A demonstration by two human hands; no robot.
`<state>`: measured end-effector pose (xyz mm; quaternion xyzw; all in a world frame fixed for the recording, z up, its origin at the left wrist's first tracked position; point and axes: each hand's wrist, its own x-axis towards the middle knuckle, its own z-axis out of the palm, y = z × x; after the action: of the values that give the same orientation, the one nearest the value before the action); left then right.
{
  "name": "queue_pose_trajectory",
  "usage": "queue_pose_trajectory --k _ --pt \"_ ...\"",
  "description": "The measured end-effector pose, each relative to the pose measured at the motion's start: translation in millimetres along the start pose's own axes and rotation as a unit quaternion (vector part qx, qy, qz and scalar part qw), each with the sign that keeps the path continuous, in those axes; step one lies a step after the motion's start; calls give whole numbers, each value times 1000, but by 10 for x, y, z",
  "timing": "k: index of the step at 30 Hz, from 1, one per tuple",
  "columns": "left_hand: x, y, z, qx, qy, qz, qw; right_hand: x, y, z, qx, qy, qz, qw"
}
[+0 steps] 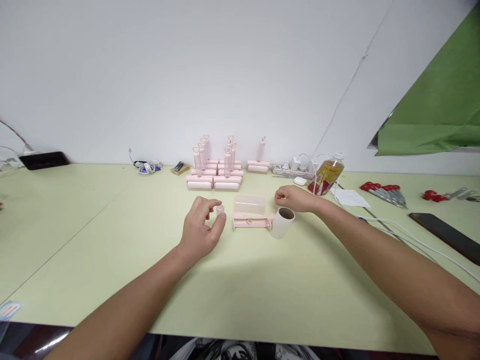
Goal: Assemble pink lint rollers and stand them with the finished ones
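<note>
My left hand (202, 227) has its thumb and index finger closed around a small clear plastic tube (220, 208). Farther right, my right hand (294, 198) is curled with its fingertips pinched together; whatever they hold, if anything, is hidden. Between the hands lie a clear plastic cover (249, 204) and, nearer to me, a pink lint roller frame (252, 223). A white sticky-paper roll (279, 226) stands on end at the frame's right side, just in front of my right wrist.
Several assembled pink lint rollers (213, 175) stand in rows near the wall, with another lint roller (258, 166) to their right. Behind my right arm are a power strip (292, 172) and a bottle (327, 175). Red-handled tools (384, 192), a white cable (397, 220) and a phone (446, 235) lie rightward.
</note>
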<state>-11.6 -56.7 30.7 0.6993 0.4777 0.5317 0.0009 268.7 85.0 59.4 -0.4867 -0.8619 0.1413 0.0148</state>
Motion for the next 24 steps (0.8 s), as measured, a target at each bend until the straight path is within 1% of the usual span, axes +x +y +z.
queue_pose_trajectory --k 2,5,7,11,14,17,20,22,23,24 --pt "-17 19 -6 -13 -10 18 1000 -4 3 7 -7 -18 -13 1000" --pt "-28 20 3 -26 -24 17 999 32 22 100 -22 -61 -38 997" --pt "-29 15 13 -38 -29 13 999 70 38 172 -33 -74 -49 995" --pt "-33 13 25 -51 -33 15 998 128 55 244 -48 -68 -51 995" --pt "-39 24 19 -47 -28 22 998 139 65 211 -47 -43 -39 997" --pt "-39 46 7 -50 -18 38 998 96 85 63 -34 -4 -21 999" --pt "-39 71 -4 -52 -15 55 997 -63 39 -234 -1 53 -5 999" --pt "-44 83 -9 -53 -14 63 996 -244 -97 -469 88 128 25 988" --pt "-50 88 -9 -56 -12 67 996 -347 -204 -573 117 156 40 980" --pt "-57 92 -7 -60 -10 71 996 -448 -334 -654 141 170 47 974"
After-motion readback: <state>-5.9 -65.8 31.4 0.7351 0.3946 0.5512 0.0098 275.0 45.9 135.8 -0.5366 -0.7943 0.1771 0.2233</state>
